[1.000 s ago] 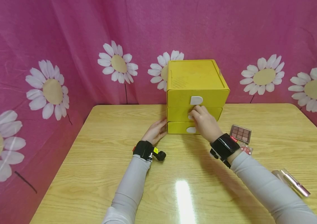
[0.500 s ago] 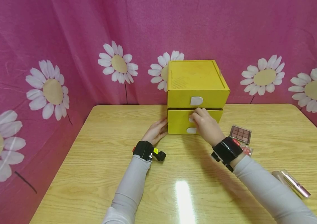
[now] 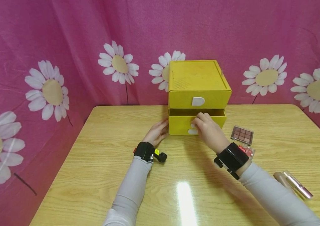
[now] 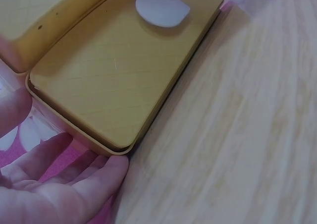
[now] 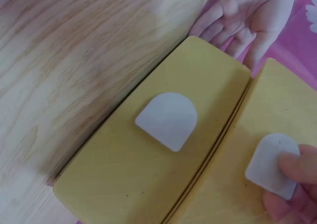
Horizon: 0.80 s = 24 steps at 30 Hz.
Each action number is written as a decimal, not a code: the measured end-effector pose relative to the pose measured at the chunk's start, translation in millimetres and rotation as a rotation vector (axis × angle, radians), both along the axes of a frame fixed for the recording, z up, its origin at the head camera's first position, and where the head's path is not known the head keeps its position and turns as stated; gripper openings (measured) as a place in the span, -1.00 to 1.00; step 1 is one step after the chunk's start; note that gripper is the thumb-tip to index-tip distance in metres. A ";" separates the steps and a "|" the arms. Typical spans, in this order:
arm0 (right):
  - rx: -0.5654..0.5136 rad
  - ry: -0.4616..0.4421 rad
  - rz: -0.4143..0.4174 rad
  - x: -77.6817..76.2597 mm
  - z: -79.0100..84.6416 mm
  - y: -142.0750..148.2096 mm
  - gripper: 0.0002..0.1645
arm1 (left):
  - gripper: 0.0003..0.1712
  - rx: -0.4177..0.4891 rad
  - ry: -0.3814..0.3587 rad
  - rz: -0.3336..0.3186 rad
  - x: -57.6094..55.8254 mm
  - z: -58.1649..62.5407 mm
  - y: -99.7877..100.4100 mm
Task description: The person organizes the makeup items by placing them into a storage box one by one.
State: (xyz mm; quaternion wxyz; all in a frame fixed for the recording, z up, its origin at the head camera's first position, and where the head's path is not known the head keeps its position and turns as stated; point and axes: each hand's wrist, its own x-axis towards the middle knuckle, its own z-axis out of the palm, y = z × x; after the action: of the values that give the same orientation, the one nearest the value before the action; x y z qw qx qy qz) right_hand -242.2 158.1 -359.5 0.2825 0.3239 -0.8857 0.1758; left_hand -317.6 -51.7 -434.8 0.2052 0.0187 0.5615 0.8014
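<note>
At front of yellow cabinet (image 3: 198,75), right hand (image 3: 211,133) fingers pinch handle (image 5: 267,158) of part-open middle drawer (image 3: 179,122); left hand (image 3: 156,132), fingers uncurled, touches cabinet's left side. Hard tug could overcome light bracing, dragging cabinet.

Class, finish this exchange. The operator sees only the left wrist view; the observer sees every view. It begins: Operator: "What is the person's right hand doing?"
Observer: The right hand pinches the white handle of the middle drawer.
Operator: Is the top drawer open too?
Observer: No, it looks shut in the head view.
Operator: Does anything lie to the right of the yellow drawer box?
Observer: Yes, a palette with rows of pans lies on the table there.
</note>
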 end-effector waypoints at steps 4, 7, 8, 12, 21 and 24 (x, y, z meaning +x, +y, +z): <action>0.006 -0.002 0.003 5.3 0.7 -0.5 -0.76 | -0.40 0.002 0.002 -0.006 -0.6 -0.4 -0.3; 0.007 -0.009 0.005 10.2 1.5 -0.7 -0.80 | -0.40 0.003 0.012 -0.013 -0.2 -0.3 -0.5; 0.006 -0.015 0.006 12.1 1.7 -0.7 -0.82 | -0.39 0.003 0.014 -0.014 0.0 -0.2 -0.5; 0.007 -0.033 0.004 21.2 3.7 -1.1 -0.82 | -0.40 -0.002 0.018 -0.020 0.4 0.9 0.1; 0.022 -0.032 0.019 39.4 4.9 -1.9 -0.79 | -0.42 0.003 0.011 -0.012 1.6 1.5 0.3; 0.028 -0.027 0.023 44.5 5.6 -2.1 -0.80 | -0.43 0.005 0.013 -0.011 1.1 0.6 0.2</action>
State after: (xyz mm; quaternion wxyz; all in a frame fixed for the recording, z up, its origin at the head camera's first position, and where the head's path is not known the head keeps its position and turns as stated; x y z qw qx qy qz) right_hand -197.7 156.1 -353.9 0.2638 0.3356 -0.8880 0.1708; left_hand -316.5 -51.5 -434.2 0.2059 0.0277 0.5607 0.8015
